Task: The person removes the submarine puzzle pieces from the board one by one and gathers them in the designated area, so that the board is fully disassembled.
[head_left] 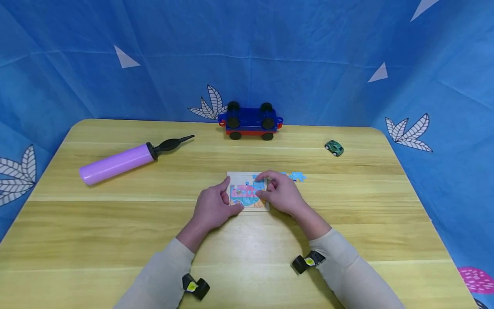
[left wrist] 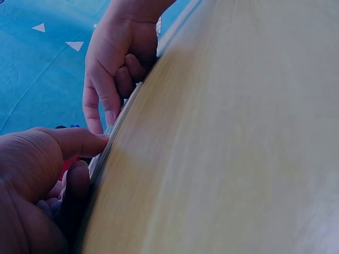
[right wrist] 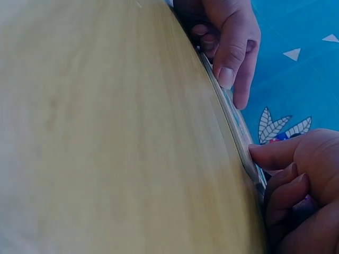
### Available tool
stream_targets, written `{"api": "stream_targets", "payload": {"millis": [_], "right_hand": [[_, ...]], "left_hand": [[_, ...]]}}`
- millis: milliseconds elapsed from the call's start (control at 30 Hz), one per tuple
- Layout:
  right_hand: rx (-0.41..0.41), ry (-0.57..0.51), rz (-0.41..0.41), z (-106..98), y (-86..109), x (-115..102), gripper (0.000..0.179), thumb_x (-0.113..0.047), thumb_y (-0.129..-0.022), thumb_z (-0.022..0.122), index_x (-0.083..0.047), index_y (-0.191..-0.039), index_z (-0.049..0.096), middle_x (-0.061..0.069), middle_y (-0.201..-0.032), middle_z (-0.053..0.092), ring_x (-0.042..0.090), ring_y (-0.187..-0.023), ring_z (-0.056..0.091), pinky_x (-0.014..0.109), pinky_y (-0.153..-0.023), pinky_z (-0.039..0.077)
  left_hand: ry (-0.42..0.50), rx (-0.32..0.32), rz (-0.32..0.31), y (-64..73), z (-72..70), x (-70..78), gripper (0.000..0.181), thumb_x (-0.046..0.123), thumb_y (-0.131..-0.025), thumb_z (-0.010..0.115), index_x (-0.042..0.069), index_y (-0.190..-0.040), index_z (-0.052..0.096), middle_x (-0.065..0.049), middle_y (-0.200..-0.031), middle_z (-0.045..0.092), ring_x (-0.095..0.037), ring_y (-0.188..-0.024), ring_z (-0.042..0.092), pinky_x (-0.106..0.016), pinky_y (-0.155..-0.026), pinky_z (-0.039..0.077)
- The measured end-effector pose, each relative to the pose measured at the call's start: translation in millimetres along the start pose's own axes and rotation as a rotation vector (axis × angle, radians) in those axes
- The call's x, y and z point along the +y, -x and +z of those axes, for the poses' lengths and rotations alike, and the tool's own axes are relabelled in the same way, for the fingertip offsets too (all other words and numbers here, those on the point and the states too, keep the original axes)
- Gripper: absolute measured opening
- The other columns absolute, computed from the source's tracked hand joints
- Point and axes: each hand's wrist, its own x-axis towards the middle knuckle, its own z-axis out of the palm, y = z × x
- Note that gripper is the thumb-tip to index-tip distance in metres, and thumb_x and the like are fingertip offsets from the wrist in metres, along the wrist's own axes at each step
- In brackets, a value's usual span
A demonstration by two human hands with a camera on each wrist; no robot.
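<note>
Your left hand grips the puzzle board at its 9 o'clock edge, fingers curled round it; your right hand pinches its 3 o'clock edge. The board lies mid-table, between your fingers.

- A pale wooden tabletop with rounded far corners fills the foreground;
- blue fabric backdrop surrounds it, printed with white leaves and triangles;
- even, soft lighting.
</note>
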Motion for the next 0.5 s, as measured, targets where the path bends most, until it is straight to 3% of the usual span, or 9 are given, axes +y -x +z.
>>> {"api": "stream_targets", "payload": {"millis": [500], "right_hand": [[-0.103,0.07,0.059,-3,-10.8,-7,0.024,-0.005,-0.087,0.075,-0.012,-0.11,0.069,0.0,-0.058,0.04,0.017,-0.05,0.036,0.034,-0.057,0.036]], "left_hand": [[0.017,-0.001,0.004,0.3,0.1,-0.3,0.091,0.027,-0.075,0.089,0.002,-0.149,0.044,0.0,-0.066,0.052,-0.017,-0.055,0.044,-0.033,-0.055,0.036]]}}
